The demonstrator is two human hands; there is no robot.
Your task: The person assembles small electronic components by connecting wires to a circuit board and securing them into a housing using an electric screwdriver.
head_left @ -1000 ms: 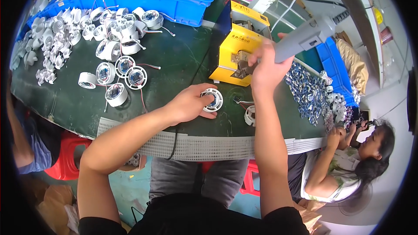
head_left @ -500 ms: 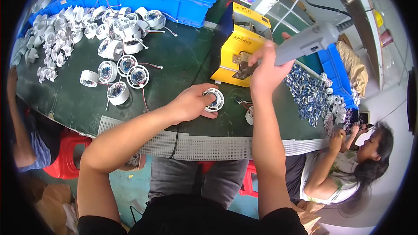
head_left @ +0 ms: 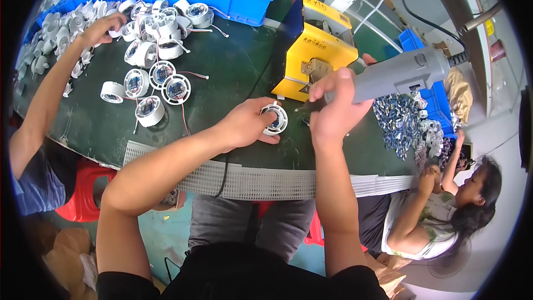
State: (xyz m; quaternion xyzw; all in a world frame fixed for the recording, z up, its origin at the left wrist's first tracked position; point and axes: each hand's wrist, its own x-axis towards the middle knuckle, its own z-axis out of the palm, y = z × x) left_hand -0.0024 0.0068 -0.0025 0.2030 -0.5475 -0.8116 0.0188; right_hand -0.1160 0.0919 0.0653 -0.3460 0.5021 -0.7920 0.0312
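My left hand (head_left: 249, 125) grips a round white housing (head_left: 283, 119) against the green table, with its thumb pressed into the middle over a small circuit board. In my right hand (head_left: 336, 114) is a grey electric screwdriver (head_left: 397, 75), held nearly level with a cord at its back end. Its bit points left, a short way right of the housing and apart from it. Just beyond my right hand stands a yellow screw feeder (head_left: 319, 41); the screwdriver's bit is clear of it.
Several white housings with boards and wires (head_left: 149, 111) lie at left, near heaped white plastic parts (head_left: 58, 39). A blue bin (head_left: 222, 3) stands behind. Small blue boards (head_left: 395, 128) are piled at right. A co-worker's hand (head_left: 105, 28) reaches in at left; another person (head_left: 438, 205) sits at right.
My right hand has brought the screwdriver away from the feeder, nearer to me and toward the housing. A co-worker's arm has reached onto the table at left. My left hand keeps its hold.
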